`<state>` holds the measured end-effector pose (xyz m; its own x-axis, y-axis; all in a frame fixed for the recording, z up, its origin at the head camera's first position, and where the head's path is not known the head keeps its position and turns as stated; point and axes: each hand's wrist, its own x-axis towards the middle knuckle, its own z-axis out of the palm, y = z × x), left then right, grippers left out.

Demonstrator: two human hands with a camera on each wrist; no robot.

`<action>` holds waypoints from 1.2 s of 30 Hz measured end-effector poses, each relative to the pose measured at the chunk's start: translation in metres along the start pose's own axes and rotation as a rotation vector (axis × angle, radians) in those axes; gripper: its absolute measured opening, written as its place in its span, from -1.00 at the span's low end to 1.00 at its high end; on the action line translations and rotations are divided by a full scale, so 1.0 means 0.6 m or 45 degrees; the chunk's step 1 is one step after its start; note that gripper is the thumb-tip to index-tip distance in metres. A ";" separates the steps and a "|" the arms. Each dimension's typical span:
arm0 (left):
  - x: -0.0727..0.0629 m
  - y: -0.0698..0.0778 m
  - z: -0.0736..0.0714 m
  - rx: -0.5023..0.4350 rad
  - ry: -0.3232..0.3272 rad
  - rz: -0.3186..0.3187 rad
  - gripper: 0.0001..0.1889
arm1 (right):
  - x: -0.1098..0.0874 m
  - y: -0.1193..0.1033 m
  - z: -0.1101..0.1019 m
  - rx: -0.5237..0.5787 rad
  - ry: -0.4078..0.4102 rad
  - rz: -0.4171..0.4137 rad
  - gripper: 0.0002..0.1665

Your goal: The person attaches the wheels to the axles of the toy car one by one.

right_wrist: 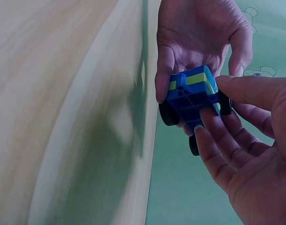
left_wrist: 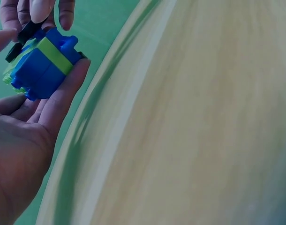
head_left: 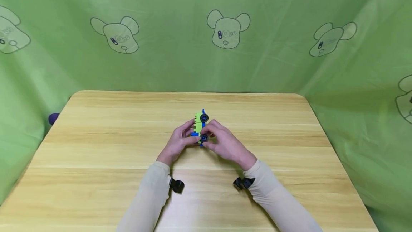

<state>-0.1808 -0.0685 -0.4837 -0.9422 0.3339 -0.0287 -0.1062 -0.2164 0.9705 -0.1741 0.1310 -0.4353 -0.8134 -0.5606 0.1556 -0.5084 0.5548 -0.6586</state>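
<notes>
Both hands hold a toy car (head_left: 198, 127) built of lime green and blue bricks, raised off the table and turned on its side. My left hand (head_left: 176, 143) grips its body from the left, the thumb near the close end. On the other side, my right hand (head_left: 226, 145) pinches a black wheel (right_wrist: 225, 102) between thumb and fingers. Two more black wheels show in the right wrist view, one (right_wrist: 169, 114) by the left hand's fingertip. The blue underside (right_wrist: 192, 110) faces that camera. In the left wrist view, the blue end (left_wrist: 40, 77) rests against the left fingers.
A light wooden table (head_left: 96, 146) spreads beneath the hands. Green curtains (head_left: 173, 71) with printed bear heads stand behind it and along both sides. Black wrist cameras (head_left: 177, 185) sit on both sleeves, and a purple object (head_left: 53, 118) shows beyond the left edge.
</notes>
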 end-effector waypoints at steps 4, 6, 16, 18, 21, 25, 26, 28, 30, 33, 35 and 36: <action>0.000 0.001 -0.001 0.036 0.027 0.002 -0.18 | 0.001 0.000 0.001 0.014 -0.007 0.000 -0.63; 0.000 0.000 -0.003 0.048 0.036 0.006 -0.18 | 0.002 0.000 0.002 0.023 -0.014 0.001 -0.64; 0.000 0.001 -0.006 -0.001 0.065 0.007 -0.18 | 0.000 0.006 0.004 0.119 0.005 0.064 -0.78; 0.000 0.001 -0.007 -0.006 0.079 0.006 -0.19 | 0.001 0.007 0.005 0.152 0.018 0.103 -0.79; 0.000 0.002 -0.006 -0.012 0.099 0.004 -0.19 | 0.002 0.007 0.006 0.218 0.025 0.170 -0.77; 0.000 0.003 -0.007 -0.036 0.101 0.004 -0.19 | 0.004 0.007 0.005 0.282 0.008 0.227 -0.74; 0.000 0.003 -0.008 -0.044 0.097 0.003 -0.19 | 0.005 0.007 0.005 0.295 0.002 0.237 -0.74; 0.000 0.003 -0.009 -0.049 0.092 0.004 -0.20 | 0.006 0.008 0.005 0.309 -0.017 0.249 -0.75; -0.001 0.003 -0.010 -0.041 0.096 0.004 -0.20 | 0.007 0.010 0.006 0.323 -0.035 0.253 -0.76; -0.001 0.003 -0.011 -0.018 0.103 0.013 -0.21 | 0.008 0.011 0.008 0.336 -0.045 0.266 -0.76; 0.000 0.004 -0.010 -0.008 0.107 0.017 -0.21 | 0.009 0.011 0.008 0.350 -0.045 0.276 -0.76; 0.001 0.005 -0.010 -0.008 0.105 0.017 -0.21 | 0.009 0.011 0.008 0.363 -0.044 0.287 -0.77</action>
<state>-0.1834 -0.0746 -0.4825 -0.9665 0.2541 -0.0353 -0.0950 -0.2264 0.9694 -0.1806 0.1290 -0.4423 -0.8835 -0.4668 -0.0386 -0.2141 0.4758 -0.8531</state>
